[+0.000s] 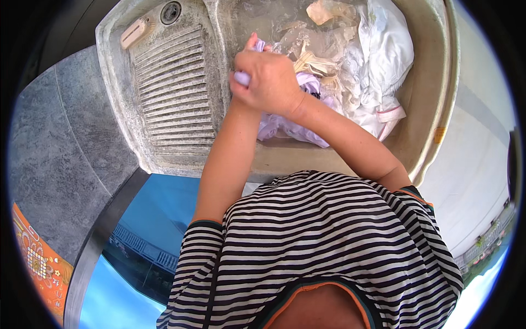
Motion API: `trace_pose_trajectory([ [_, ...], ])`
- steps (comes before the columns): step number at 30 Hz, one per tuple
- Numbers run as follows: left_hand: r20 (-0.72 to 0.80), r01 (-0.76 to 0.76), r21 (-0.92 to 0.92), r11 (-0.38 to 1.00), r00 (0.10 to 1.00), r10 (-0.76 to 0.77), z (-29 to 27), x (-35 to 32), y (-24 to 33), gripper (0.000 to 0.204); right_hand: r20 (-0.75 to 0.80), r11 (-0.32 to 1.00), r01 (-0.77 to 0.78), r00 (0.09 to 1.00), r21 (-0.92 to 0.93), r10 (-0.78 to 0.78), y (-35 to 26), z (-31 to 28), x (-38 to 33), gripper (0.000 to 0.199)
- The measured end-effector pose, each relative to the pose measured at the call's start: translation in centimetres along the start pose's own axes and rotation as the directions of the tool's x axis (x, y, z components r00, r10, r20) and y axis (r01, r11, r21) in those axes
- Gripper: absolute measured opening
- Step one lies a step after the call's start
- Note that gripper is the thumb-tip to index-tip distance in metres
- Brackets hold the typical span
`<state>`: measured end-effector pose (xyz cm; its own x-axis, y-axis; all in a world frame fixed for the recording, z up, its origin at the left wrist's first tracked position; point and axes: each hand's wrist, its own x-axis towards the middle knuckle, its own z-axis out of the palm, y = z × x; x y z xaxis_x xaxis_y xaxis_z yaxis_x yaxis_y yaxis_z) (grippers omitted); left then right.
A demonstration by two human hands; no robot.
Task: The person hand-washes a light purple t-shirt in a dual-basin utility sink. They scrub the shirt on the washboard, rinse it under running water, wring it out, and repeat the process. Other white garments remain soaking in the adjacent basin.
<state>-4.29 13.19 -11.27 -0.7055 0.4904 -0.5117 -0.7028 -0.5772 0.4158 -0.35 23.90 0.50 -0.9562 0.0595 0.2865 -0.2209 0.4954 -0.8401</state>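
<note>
Over the water in the basin, my right hand (269, 81) is closed round a bunched lilac cloth (241, 78), whose folds bulge out at the left of the fist. Mostly hidden behind it, my left hand (252, 41) grips the same bunch, and only some fingertips show at the top. Below the hands, lilac fabric (290, 131) lies wet in the basin. A white garment (386, 49) spreads along the basin's right side, with a pink-edged band (390, 114) at its lower end. Beige, thin fabric (316, 64) floats between them.
The worn stone sink (444, 82) has a ribbed washboard (175, 93) on its left. A beige brush-like thing (135, 34) rests beside a round drain (170, 12) there. Grey tiles (55, 126) lie further left, a pale wall (476, 126) at right.
</note>
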Motion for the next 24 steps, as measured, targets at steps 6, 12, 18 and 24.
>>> trace_pose_trajectory([
  [6, -0.455, -0.019, -0.009, 1.000, 0.890, 0.013, 8.6, -3.2, -0.7, 0.037, -0.046, 0.980, -0.010, 0.999, -0.199, 0.000, 5.5, 1.3, 2.7, 0.011],
  [12, -0.137, -0.170, 0.900, 0.400, 0.763, 0.632, 9.2, 1.0, 5.4, 0.045, -0.408, 0.898, -0.378, 0.873, -0.225, 0.266, 16.9, -2.5, 7.4, 0.032],
  [18, 0.239, 0.106, 0.804, -0.585, 0.843, 0.482, 0.9, 5.4, -1.9, 0.047, -0.070, 0.759, -0.308, 0.942, -0.574, 0.330, 28.9, -2.3, -0.4, 0.043],
  [24, 0.015, -0.174, 0.904, 0.390, 0.925, 0.379, 2.9, 3.7, 4.8, 0.046, 0.068, 0.404, -0.568, 0.634, 0.717, 0.770, 25.1, -7.8, 0.8, 0.015],
])
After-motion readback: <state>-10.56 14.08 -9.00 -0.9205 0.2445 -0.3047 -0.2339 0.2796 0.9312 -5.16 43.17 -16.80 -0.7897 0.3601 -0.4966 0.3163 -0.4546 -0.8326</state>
